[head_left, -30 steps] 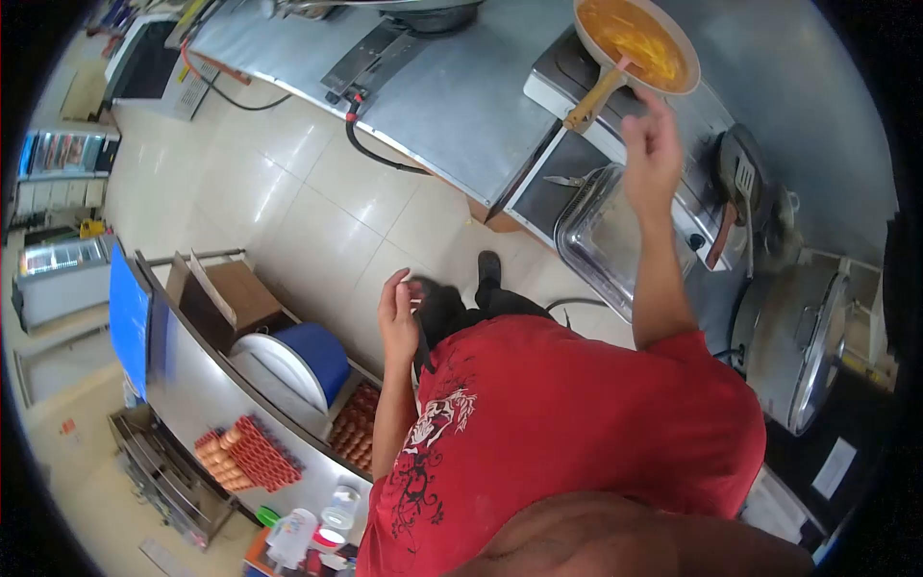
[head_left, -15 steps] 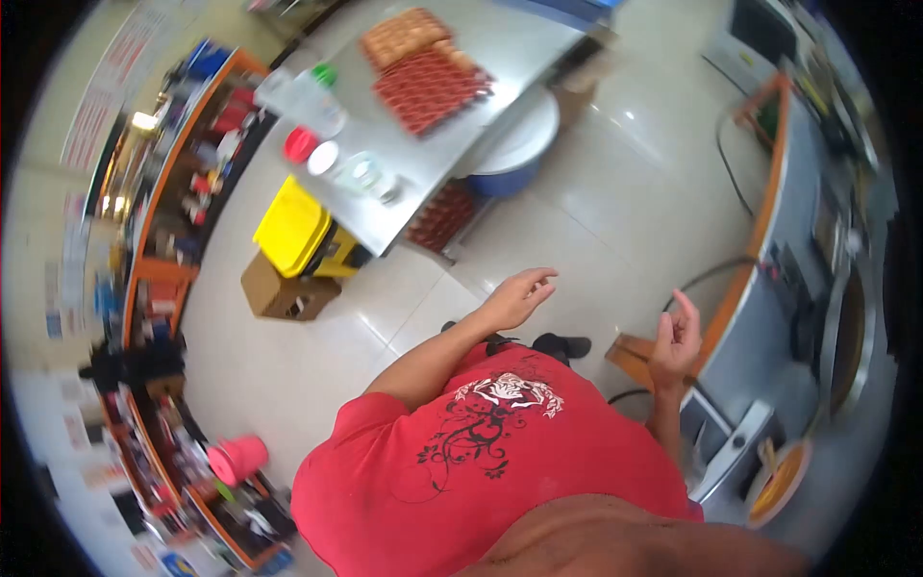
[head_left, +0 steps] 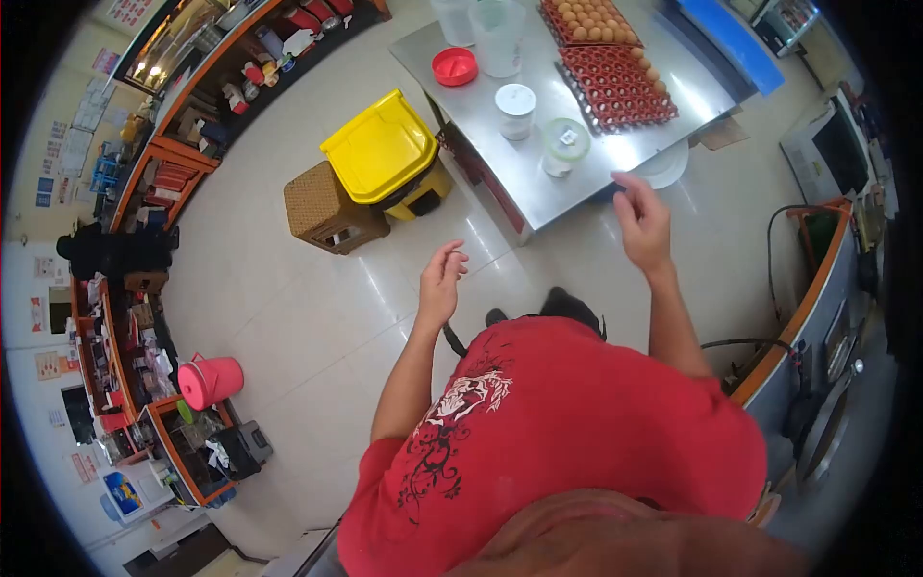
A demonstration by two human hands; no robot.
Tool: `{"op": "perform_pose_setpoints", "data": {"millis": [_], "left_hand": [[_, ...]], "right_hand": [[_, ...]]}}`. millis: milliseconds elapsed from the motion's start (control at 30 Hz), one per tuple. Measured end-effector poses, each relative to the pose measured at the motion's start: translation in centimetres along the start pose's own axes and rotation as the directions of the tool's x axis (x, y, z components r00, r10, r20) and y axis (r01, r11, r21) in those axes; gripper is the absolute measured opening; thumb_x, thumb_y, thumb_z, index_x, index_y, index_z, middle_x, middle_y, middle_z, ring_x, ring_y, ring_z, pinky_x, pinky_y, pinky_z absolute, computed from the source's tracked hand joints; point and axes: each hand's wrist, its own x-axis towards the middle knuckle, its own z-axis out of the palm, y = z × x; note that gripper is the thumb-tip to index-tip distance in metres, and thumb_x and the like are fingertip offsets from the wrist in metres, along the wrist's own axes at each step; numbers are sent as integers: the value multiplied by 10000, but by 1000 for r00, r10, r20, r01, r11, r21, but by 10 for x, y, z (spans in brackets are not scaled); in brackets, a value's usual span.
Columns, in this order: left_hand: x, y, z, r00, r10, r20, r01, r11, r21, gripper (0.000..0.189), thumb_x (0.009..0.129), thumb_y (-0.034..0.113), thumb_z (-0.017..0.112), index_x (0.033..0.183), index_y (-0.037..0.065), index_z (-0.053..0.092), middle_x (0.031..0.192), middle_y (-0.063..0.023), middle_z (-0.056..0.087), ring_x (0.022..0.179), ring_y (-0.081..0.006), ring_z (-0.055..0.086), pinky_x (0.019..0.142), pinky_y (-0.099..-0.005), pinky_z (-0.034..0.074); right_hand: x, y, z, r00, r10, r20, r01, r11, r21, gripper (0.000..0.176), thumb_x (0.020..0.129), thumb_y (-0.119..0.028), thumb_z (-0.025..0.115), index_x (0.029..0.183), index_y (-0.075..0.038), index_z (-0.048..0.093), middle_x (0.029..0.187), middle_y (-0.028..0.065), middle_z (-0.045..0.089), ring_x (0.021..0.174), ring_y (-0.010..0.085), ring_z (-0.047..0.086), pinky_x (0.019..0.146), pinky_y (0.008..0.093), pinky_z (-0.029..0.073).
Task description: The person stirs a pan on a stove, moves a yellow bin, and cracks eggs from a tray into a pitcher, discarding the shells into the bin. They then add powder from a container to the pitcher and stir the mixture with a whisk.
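My left hand [head_left: 443, 285] is raised in front of my shirt over the tiled floor, its fingers loosely bent and apart, holding nothing. Close to the steel table's [head_left: 567, 192] near edge is my right hand [head_left: 643, 227], also empty, with fingers loosely spread. It is nearest to a jar with a pale green lid [head_left: 566, 140]. A white-lidded tub [head_left: 515, 111] stands beside that jar. Behind them are a red round lid [head_left: 455, 66] and a clear plastic jug [head_left: 497, 38]. Farther back, a red egg tray [head_left: 615, 91] has a few eggs along one side, beside a fuller egg tray [head_left: 591, 19].
Left of the table stand a yellow-lidded bin [head_left: 379, 144] and a brown woven-pattern stool [head_left: 332, 207]. A pink bucket [head_left: 211, 381] sits by the left shelves [head_left: 183, 125]. On the right runs an orange-edged counter [head_left: 788, 356] with a black cable [head_left: 745, 342].
My view has turned and come closer to the table. My right hand has moved from beside the right counter to near the table edge. Both hands stay empty.
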Motion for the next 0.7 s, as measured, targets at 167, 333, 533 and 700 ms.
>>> {"op": "perform_pose_setpoints", "data": {"millis": [167,333,533,700], "left_hand": [[51,-14,-38,990,-43,-134,30,994,-101,368,1144,279,476,1384,38,617,1088,-52,692,899,-124,646,822,-273,520],[111,-40,-65,981,-119,-156,116,993,-27,359,1131,275,509,1385,46,622,1069,-55,698,897,-122,643,815,-279,521],[191,-23,-113,984,-79,-158,123,949,291,351,1086,237,595,1368,33,640,1065,-97,717,914,-173,668,846,-326,552],[238,-14,-161,969,-69,-236,170,881,442,359,1078,248,606,1382,60,645,1124,-180,720,969,-256,708,830,-365,573]], "right_hand": [[102,7,28,996,25,82,-24,1000,-10,282,999,-17,648,1276,-36,698,784,-55,541,676,26,445,598,218,364],[225,32,13,965,183,189,-216,962,168,340,1045,-118,610,1379,-65,643,878,-53,581,708,31,503,608,205,395],[382,99,59,894,208,397,-386,808,445,400,1059,-161,561,1433,-21,577,862,-42,529,716,66,485,627,216,378],[392,59,89,834,129,537,-349,876,331,513,1020,-236,620,1457,16,530,873,-16,514,765,69,479,666,216,385]]}}
